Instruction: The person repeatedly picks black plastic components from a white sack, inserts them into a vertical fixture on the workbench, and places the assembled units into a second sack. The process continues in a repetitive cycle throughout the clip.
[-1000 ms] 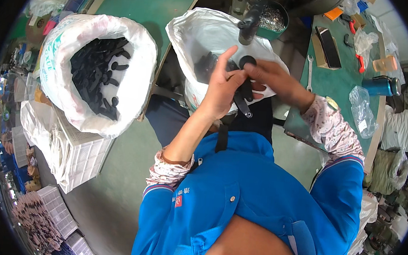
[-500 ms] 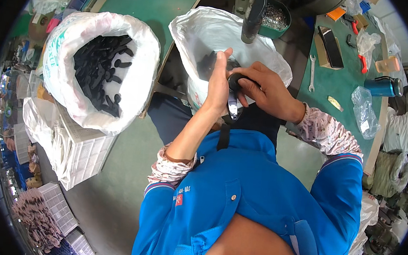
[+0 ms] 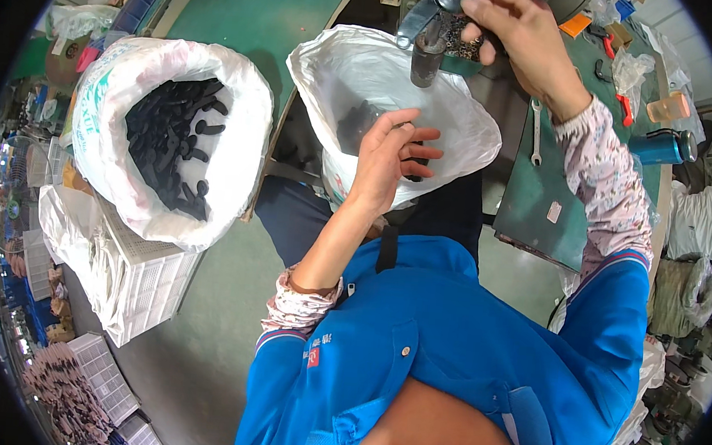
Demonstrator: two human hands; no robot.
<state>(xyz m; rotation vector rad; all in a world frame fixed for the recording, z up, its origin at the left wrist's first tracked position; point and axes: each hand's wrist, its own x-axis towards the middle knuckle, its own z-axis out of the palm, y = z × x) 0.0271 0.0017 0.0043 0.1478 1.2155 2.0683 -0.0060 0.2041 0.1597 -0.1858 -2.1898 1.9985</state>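
Observation:
My right hand [image 3: 525,39] is raised at the upper right, its fingers closed on a part with a rounded black end and a curved grey metal arm [image 3: 419,20]. That part is beside the dark cylindrical ram of a machine [image 3: 426,59]. My left hand [image 3: 382,159] is over the near side of an open white plastic bag [image 3: 323,57], its fingers spread. Dark pieces [image 3: 353,126] lie inside this bag, partly hidden by the hand. Something black shows just behind the left fingers, too covered to make out.
At left, another white bag [image 3: 250,130] full of curved black pieces [image 3: 158,136] stands by a white plastic crate [image 3: 150,290]. On the green bench at right are a wrench [image 3: 536,132], a blue bottle [image 3: 659,148] and red-handled tools [image 3: 627,110]. A container of small metal parts [image 3: 462,43] sits behind the ram.
My right hand has moved up and away from my left, taking the black-and-metal part to the machine ram. My left hand has dropped slightly and its fingers have spread.

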